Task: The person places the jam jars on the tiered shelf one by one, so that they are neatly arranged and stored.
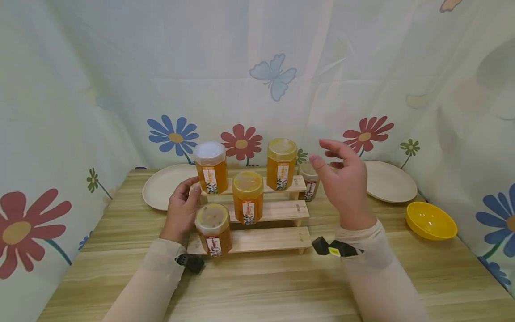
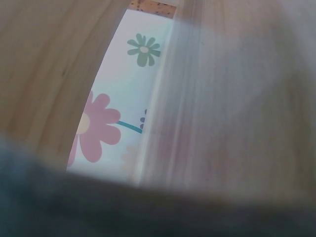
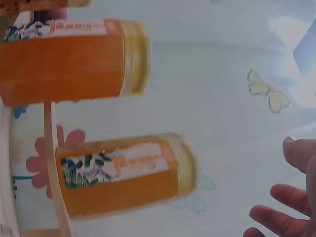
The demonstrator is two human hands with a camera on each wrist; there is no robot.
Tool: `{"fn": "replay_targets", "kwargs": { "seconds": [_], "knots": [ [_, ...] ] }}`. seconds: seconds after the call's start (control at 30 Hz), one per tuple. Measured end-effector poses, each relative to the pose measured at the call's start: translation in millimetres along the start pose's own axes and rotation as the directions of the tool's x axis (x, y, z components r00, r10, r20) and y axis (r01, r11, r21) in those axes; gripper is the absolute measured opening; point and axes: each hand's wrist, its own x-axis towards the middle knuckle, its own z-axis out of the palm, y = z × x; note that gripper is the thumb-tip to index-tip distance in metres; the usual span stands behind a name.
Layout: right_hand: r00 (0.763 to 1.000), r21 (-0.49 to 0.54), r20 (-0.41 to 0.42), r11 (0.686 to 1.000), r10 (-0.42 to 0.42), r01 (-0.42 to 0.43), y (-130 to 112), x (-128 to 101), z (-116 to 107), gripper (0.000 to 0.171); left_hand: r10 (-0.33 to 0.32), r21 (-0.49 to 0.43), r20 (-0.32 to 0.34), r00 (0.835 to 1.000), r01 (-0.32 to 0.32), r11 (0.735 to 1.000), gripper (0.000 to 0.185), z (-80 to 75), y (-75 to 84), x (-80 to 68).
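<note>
A three-step wooden stand (image 1: 265, 239) holds several honey jars. The front jar (image 1: 213, 229) stands on the lowest step, and my left hand (image 1: 192, 190) curls round its left rear side. One jar (image 1: 248, 197) is on the middle step. A white-lidded jar (image 1: 210, 167) and a yellow-lidded jar (image 1: 281, 163) are on the top step. My right hand (image 1: 327, 155) hovers open and empty above the stand's right end, in front of a smaller jar (image 1: 309, 179). The right wrist view shows two jars (image 3: 74, 59) (image 3: 123, 175) sideways and my relaxed fingers (image 3: 291, 217). The left wrist view is blurred.
A pale plate (image 1: 162, 188) lies behind the stand at the left and another plate (image 1: 390, 182) at the right. A yellow bowl (image 1: 430, 220) sits near the right edge. Flowered curtain encloses the wooden table (image 1: 257, 286) on three sides.
</note>
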Motion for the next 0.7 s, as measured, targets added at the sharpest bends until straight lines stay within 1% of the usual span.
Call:
{"fn": "replay_targets", "kwargs": {
  "seconds": [0.1,0.23,0.3,0.4,0.5,0.6,0.7],
  "knots": [
    [0.998,-0.04,0.01,0.998,0.057,-0.056,14,11,-6,0.042,0.006,0.003,-0.006,1.0,-0.006,1.0,0.044,-0.1,-0.9,0.3],
    [0.986,-0.113,0.061,0.983,0.152,-0.145,33,22,-9,0.052,-0.006,0.018,-0.016,1.0,0.006,1.0,0.044,-0.3,-2.0,1.0],
    [0.973,-0.157,0.092,0.968,0.211,-0.195,44,27,-9,0.056,-0.008,0.025,-0.016,1.0,0.009,1.0,0.045,-0.4,-2.5,1.3],
    [0.943,-0.229,0.134,0.935,0.306,-0.271,61,33,-8,0.063,-0.006,0.022,-0.017,1.0,0.006,1.0,0.044,-0.3,-2.6,1.3],
    [0.912,-0.284,0.166,0.904,0.376,-0.321,77,38,-7,0.069,0.001,0.02,-0.01,1.0,-0.001,1.0,0.044,-0.3,-2.1,1.0],
    [0.894,-0.303,0.19,0.89,0.407,-0.341,92,40,-5,0.072,0.003,0.011,-0.005,1.0,-0.003,1.0,0.044,-0.3,-1.8,1.1],
    [0.885,-0.299,0.218,0.891,0.412,-0.341,105,40,-2,0.077,0.001,0.008,-0.003,1.0,-0.001,1.0,0.044,-0.1,-2.2,1.6]
  ]
}}
